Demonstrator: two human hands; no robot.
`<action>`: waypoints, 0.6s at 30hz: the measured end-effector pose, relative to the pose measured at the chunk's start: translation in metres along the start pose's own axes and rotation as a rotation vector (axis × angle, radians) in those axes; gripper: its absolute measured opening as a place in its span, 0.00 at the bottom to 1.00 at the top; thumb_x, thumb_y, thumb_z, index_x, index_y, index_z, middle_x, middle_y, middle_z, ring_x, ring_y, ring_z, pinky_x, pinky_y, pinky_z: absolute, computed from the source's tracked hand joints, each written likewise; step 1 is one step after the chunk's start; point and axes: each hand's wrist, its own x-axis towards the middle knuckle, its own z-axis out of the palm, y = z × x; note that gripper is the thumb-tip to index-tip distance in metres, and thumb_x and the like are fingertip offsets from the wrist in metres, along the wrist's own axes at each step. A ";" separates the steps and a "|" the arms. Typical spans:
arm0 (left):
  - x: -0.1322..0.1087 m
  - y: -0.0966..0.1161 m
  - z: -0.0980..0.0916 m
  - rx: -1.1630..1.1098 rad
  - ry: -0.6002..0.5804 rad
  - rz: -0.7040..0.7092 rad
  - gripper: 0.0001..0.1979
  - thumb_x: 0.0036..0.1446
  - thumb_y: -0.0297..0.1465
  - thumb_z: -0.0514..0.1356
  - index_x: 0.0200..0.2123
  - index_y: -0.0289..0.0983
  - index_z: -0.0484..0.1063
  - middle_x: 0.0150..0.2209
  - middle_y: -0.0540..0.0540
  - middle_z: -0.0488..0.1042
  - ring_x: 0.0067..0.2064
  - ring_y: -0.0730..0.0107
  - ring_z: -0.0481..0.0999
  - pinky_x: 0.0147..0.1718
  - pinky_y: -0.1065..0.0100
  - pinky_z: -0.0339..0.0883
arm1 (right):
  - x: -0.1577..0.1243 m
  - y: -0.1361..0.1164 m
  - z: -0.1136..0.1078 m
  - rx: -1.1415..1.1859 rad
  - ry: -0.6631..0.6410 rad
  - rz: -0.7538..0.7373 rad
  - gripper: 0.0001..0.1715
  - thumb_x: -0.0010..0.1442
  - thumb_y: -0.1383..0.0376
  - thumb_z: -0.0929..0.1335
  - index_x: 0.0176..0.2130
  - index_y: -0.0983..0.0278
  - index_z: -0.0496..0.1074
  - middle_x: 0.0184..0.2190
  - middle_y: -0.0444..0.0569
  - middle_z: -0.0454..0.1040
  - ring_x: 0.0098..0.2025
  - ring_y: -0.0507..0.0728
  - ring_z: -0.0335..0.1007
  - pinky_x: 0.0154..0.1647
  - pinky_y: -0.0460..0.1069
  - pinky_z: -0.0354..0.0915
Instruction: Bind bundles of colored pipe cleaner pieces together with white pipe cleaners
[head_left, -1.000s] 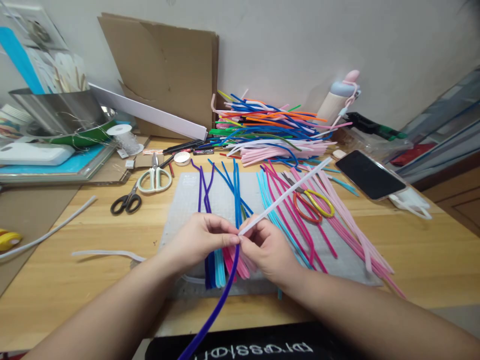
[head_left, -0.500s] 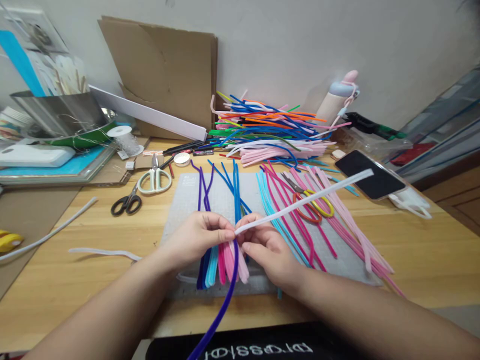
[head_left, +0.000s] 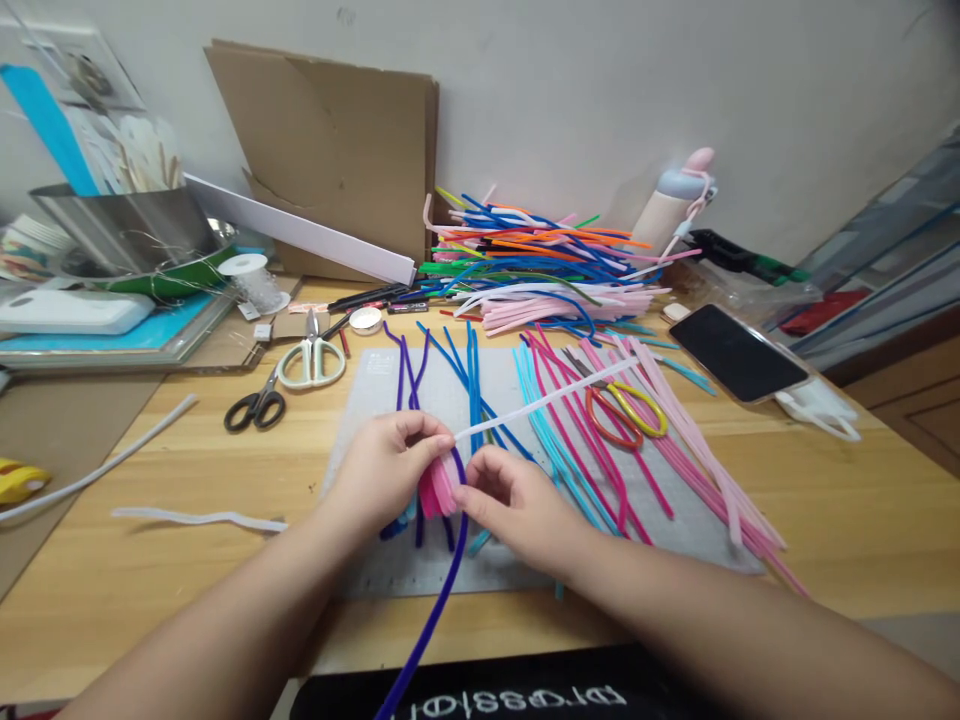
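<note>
My left hand pinches a bundle of pipe cleaners between thumb and fingers. The pink ends of the bundle poke out below the fingertips, and darker strands are partly hidden behind the hand. A white pipe cleaner runs from the pinch up to the right. From the same spot a purple pipe cleaner hangs down toward the table's front edge. My right hand is curled beside the bundle, thumb and fingertips closed at the purple strand. Below both hands lies a grey cutting mat.
Blue pipe cleaners and magenta ones lie on the mat, with red-yellow scissors on top. Behind is a mixed pile. White-handled scissors, black scissors and a phone lie around.
Both hands have shifted slightly left. The bundle has turned, its lower ends swinging left and partly behind my left hand. The white pipe cleaner's free end has moved left and away from me.
</note>
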 end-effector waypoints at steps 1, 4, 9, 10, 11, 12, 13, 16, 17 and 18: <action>0.000 0.000 0.001 0.000 0.004 0.009 0.05 0.49 0.30 0.63 0.23 0.36 0.75 0.23 0.49 0.75 0.26 0.72 0.70 0.28 0.71 0.63 | 0.001 0.000 0.001 -0.011 0.011 -0.001 0.10 0.58 0.61 0.67 0.29 0.63 0.63 0.24 0.41 0.62 0.25 0.50 0.57 0.26 0.45 0.55; -0.001 -0.001 0.001 -0.120 -0.077 -0.033 0.06 0.48 0.31 0.64 0.30 0.35 0.76 0.28 0.47 0.78 0.29 0.69 0.74 0.31 0.69 0.67 | 0.003 -0.002 0.001 0.035 0.042 -0.014 0.11 0.58 0.63 0.65 0.26 0.63 0.61 0.22 0.40 0.61 0.24 0.49 0.57 0.25 0.45 0.55; 0.001 -0.005 -0.002 -0.161 -0.138 -0.055 0.12 0.46 0.33 0.65 0.35 0.35 0.76 0.31 0.46 0.78 0.32 0.68 0.76 0.33 0.68 0.69 | 0.003 -0.008 -0.002 0.128 0.016 -0.003 0.11 0.57 0.64 0.65 0.26 0.63 0.59 0.20 0.39 0.60 0.21 0.48 0.55 0.21 0.44 0.53; 0.002 -0.006 -0.003 -0.149 -0.130 -0.050 0.11 0.47 0.34 0.65 0.34 0.35 0.76 0.31 0.46 0.78 0.32 0.68 0.76 0.33 0.68 0.69 | 0.003 -0.008 -0.003 0.120 0.011 -0.001 0.10 0.57 0.64 0.65 0.26 0.63 0.59 0.20 0.38 0.60 0.21 0.48 0.55 0.21 0.44 0.53; 0.003 -0.007 -0.003 -0.142 -0.124 -0.049 0.10 0.47 0.34 0.65 0.32 0.35 0.76 0.30 0.46 0.78 0.32 0.68 0.75 0.33 0.68 0.69 | 0.002 -0.008 -0.003 0.109 0.010 0.000 0.10 0.57 0.65 0.65 0.26 0.63 0.59 0.20 0.38 0.60 0.21 0.48 0.55 0.22 0.44 0.53; 0.004 -0.008 -0.004 -0.138 -0.121 -0.050 0.09 0.47 0.35 0.64 0.31 0.35 0.75 0.30 0.46 0.78 0.31 0.68 0.75 0.33 0.68 0.68 | 0.002 -0.008 -0.003 0.099 0.009 0.000 0.10 0.57 0.65 0.64 0.26 0.63 0.59 0.20 0.38 0.59 0.21 0.47 0.55 0.22 0.44 0.53; 0.005 -0.008 -0.004 -0.137 -0.118 -0.054 0.09 0.47 0.35 0.64 0.31 0.35 0.75 0.30 0.46 0.78 0.31 0.69 0.75 0.33 0.68 0.68 | 0.002 -0.008 -0.003 0.088 0.010 -0.002 0.10 0.57 0.65 0.64 0.26 0.63 0.59 0.21 0.38 0.59 0.21 0.47 0.55 0.22 0.44 0.54; 0.006 -0.008 -0.003 -0.149 -0.136 -0.074 0.10 0.47 0.35 0.64 0.29 0.34 0.74 0.28 0.47 0.76 0.29 0.70 0.73 0.30 0.69 0.67 | 0.002 -0.005 -0.004 0.051 0.009 -0.014 0.10 0.57 0.66 0.63 0.25 0.63 0.59 0.21 0.38 0.59 0.21 0.47 0.56 0.22 0.44 0.54; 0.005 -0.008 -0.003 -0.161 -0.150 -0.077 0.10 0.47 0.36 0.64 0.29 0.34 0.73 0.28 0.47 0.75 0.28 0.71 0.72 0.30 0.69 0.66 | 0.002 -0.005 -0.004 0.037 0.006 -0.017 0.10 0.57 0.66 0.63 0.25 0.63 0.59 0.21 0.38 0.59 0.21 0.47 0.56 0.22 0.44 0.55; 0.005 -0.007 -0.002 -0.175 -0.166 -0.077 0.10 0.47 0.36 0.64 0.28 0.34 0.73 0.27 0.48 0.74 0.28 0.72 0.71 0.29 0.70 0.66 | 0.002 -0.004 -0.004 0.025 0.003 -0.016 0.10 0.57 0.66 0.63 0.25 0.63 0.59 0.21 0.39 0.59 0.21 0.47 0.56 0.22 0.44 0.55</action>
